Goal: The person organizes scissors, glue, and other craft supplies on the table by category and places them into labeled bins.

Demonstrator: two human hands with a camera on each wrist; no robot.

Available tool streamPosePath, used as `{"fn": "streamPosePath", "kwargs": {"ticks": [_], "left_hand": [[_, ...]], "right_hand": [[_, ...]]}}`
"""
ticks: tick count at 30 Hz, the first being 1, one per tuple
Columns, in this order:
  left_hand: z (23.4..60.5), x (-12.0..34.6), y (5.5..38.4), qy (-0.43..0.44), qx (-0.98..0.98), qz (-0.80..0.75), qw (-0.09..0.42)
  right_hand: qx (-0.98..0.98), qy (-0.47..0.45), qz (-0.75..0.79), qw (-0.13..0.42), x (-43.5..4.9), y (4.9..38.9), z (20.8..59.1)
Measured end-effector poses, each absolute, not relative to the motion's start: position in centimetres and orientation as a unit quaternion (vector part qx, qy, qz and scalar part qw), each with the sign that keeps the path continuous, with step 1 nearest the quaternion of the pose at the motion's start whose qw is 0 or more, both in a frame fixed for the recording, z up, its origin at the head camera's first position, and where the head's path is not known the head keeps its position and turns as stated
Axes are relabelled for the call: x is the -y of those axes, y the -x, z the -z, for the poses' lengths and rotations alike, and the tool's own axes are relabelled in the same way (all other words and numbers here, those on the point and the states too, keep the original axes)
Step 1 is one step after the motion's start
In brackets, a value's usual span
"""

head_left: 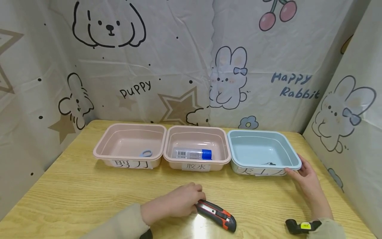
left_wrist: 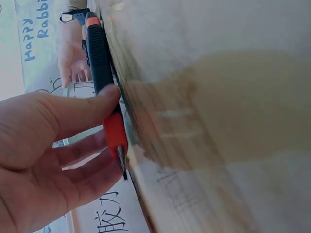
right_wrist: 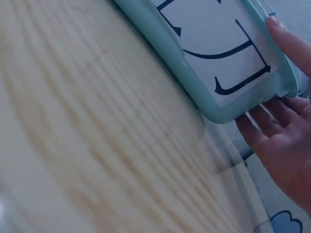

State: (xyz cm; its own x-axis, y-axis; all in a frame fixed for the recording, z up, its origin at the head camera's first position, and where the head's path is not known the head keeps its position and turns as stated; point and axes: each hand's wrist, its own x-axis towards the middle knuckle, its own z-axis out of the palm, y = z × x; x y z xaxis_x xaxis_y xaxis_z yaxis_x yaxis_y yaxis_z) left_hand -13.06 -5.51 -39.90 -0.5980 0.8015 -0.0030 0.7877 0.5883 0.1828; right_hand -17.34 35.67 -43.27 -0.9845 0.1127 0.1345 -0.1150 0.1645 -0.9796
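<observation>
My left hand (head_left: 183, 200) pinches a black and red utility knife (head_left: 216, 215) at one end, low over the table in front of the middle bin. In the left wrist view, the thumb presses one side of the knife (left_wrist: 100, 60) and the fingers lie behind it. At the right, my right hand (head_left: 310, 182) grips the near right corner of a light blue bin (head_left: 253, 147). Its thumb lies at the rim and its fingers against the end wall, as the right wrist view shows. A small dark object (head_left: 271, 163) inside that bin is mostly hidden by the front wall.
Left of the blue bin stand two pink bins in the same row. The middle bin (head_left: 197, 130) holds a clear glue bottle (head_left: 189, 153) with a blue cap; in the left bin (head_left: 119, 142) a light blue ring-shaped handle (head_left: 146, 153) shows. A printed curtain (head_left: 179, 66) hangs behind.
</observation>
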Motion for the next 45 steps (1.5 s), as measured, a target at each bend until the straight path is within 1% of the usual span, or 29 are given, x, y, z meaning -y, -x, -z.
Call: {"fn": "streamPosePath", "kwargs": {"ticks": [4,13,16,23,26,32,38,45], "left_hand": [[39.5,4.9,13.5,-0.425,-0.899,-0.102,0.016],[36.8,2.0,15.5,-0.395,-0.906,-0.142,-0.061],[35.9,1.1,16.1,-0.382,-0.909,-0.147,-0.072],[34.7,-1.1,17.9,-0.36,-0.909,-0.199,-0.073],[34.6,-2.2,18.9,-0.349,-0.903,-0.241,-0.063],[34.4,-5.0,20.6,-0.323,-0.899,-0.294,-0.038],[34.8,-7.8,21.6,-0.316,-0.897,-0.305,-0.043],[35.9,-9.5,22.2,-0.285,-0.901,-0.325,-0.047]], "right_hand": [[0.759,0.006,-0.646,0.084,-35.7,17.4,43.1],[0.756,0.01,-0.65,0.081,-35.8,17.3,43.3],[0.761,0.014,-0.643,0.084,-36.0,17.4,43.4],[0.743,-0.003,-0.66,0.106,-36.5,17.7,44.3],[0.742,-0.014,-0.663,0.098,-36.3,17.5,44.1],[0.756,0.007,-0.649,0.088,-35.9,17.3,43.5],[0.773,0.024,-0.628,0.087,-35.9,17.3,43.4],[0.788,0.028,-0.61,0.075,-35.7,17.4,43.1]]}}
